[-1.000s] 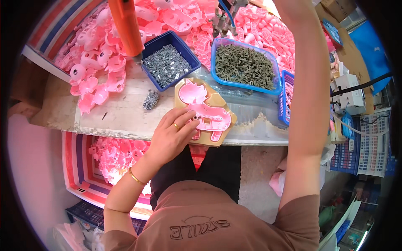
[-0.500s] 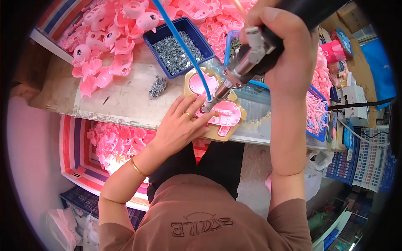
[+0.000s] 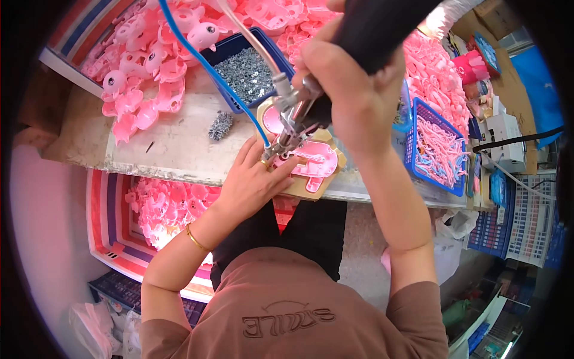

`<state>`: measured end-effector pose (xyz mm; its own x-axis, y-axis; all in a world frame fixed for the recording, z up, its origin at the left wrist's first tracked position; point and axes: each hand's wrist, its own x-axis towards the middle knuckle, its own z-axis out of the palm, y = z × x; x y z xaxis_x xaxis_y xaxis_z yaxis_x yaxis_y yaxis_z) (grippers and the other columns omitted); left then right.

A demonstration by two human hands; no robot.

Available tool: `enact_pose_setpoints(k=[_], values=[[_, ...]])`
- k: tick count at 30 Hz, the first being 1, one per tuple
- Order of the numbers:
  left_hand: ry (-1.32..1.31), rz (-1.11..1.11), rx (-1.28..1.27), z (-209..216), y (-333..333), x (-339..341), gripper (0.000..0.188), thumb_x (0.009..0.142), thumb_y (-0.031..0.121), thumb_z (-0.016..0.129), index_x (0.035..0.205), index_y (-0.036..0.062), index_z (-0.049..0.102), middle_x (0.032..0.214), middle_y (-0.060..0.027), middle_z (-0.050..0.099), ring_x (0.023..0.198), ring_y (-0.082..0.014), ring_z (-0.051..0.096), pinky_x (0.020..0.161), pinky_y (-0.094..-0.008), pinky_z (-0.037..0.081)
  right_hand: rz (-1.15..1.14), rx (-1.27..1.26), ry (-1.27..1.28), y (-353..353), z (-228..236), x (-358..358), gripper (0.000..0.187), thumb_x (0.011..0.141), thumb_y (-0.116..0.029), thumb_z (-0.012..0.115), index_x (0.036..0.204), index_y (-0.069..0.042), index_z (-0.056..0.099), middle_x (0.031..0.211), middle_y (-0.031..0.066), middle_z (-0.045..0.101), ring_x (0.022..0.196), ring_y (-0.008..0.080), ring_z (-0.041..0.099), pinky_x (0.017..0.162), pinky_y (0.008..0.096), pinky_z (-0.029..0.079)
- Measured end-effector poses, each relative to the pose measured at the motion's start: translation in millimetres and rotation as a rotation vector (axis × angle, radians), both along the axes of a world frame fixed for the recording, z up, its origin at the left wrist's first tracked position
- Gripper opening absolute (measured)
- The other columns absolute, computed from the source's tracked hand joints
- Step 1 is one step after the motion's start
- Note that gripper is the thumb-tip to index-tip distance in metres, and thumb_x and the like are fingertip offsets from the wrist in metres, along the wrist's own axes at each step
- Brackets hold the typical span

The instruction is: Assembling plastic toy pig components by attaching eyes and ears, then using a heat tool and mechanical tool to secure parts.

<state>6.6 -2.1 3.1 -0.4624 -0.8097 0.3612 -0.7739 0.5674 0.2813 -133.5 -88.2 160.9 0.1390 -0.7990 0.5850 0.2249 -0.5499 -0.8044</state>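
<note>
Pink shell (image 3: 323, 160) under a hand tool (image 3: 297, 113)

The shell is seated in a tan block (image 3: 341, 160) on the desk (image 3: 173, 140), presumably for steadiness. Over both, the left hand (image 3: 251, 179) is spread, nothing clasped. The tool is gripped by the right hand (image 3: 359, 102); the shell is partly hidden by it. A blue tray (image 3: 272, 45) is crossed by a pale hose (image 3: 256, 42).

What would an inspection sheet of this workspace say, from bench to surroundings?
Surface: workbench, worn and stained.
Job's things: pink part in tan holder; black-and-metal tool above.
Clutter: grey clump; piled pink pieces behind.
Hands: left hand lies across the holder's left side; right hand grips the tool.
Cables: blue hose and pale hose reach the tool; black cable at right.
Surroundings: blue basket at right; striped bin below.
</note>
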Motion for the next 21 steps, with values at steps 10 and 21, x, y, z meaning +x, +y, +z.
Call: enact_pose_setpoints(k=[10,21], values=[[0.151,-0.117,-0.036,24.2,-2.8,7.1,0.027,0.075,0.011,0.074,0.101,0.0114,0.064,0.129,-0.0084,0.056,0.122,-0.0341,0.049,0.105,-0.0492,0.039,-0.045,-0.101,0.04,-52.7,86.1,-49.2,0.039,0.089,-0.023,0.07,0.114,0.003,0.055,0.074,0.0043,0.061,0.059,0.0092,0.057,0.053,0.0237,0.048],[-0.128,0.18,0.41,149.1,71.3,128.8,0.038,0.077,0.015,0.075,0.112,0.0037,0.064,0.091,-0.0133,0.065,0.083,-0.0302,0.059,0.073,-0.039,0.046,-0.702,0.269,0.955,-225.8,-86.8,-228.6,0.026,0.091,-0.02,0.062,0.109,-0.003,0.069,0.098,0.0132,0.072,0.091,0.0237,0.068,0.085,0.0355,0.053]])
